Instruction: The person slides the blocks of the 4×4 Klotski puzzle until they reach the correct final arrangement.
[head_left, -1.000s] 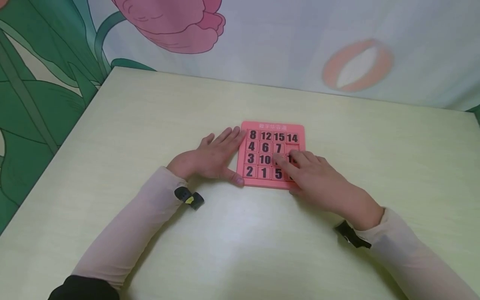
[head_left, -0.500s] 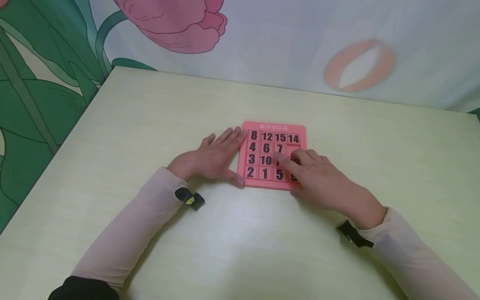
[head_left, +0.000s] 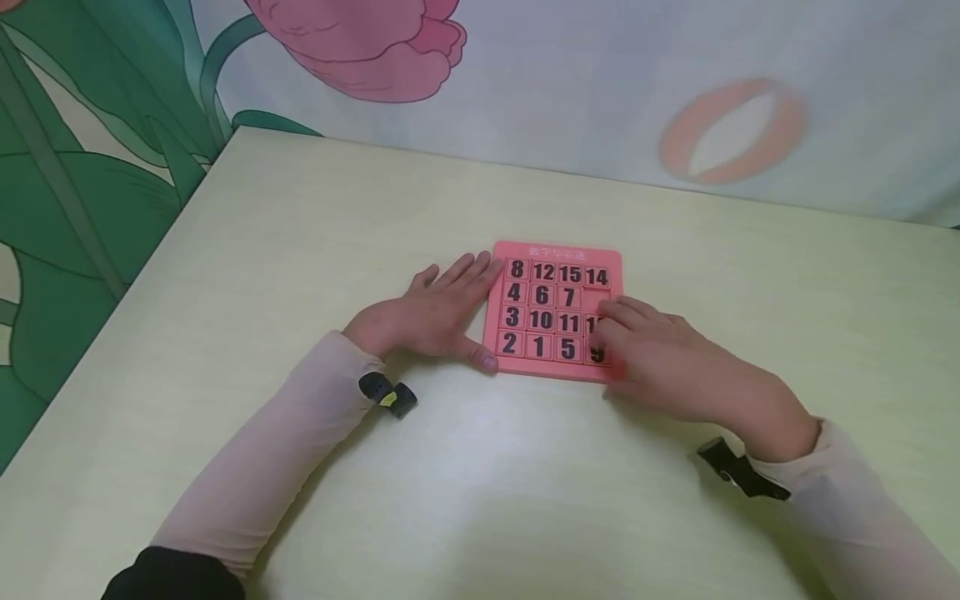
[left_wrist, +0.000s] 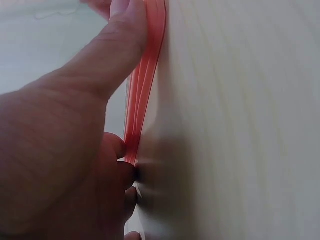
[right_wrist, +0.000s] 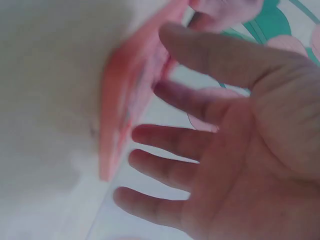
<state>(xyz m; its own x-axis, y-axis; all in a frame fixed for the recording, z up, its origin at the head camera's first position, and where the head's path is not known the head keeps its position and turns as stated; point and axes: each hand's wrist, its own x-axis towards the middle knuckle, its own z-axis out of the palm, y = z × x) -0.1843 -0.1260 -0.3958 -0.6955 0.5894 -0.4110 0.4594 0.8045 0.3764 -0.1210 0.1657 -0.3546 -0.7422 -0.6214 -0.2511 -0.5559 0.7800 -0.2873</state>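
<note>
Left hand [head_left: 429, 322]: fingers extended, touching square pink plastic number-puzzle board [head_left: 555, 372]. Right hand [head_left: 671, 360]: fingers released, over board's right edge.

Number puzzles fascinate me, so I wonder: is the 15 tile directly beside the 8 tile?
No, the 12 tile sits between the 8 tile and the 15 tile in the top row.

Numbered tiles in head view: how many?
15 square pink tiles with black numerals in the pink rectangular frame: four in the top row, three in the second, four in each lower row. Right hand partly covers two.
</note>
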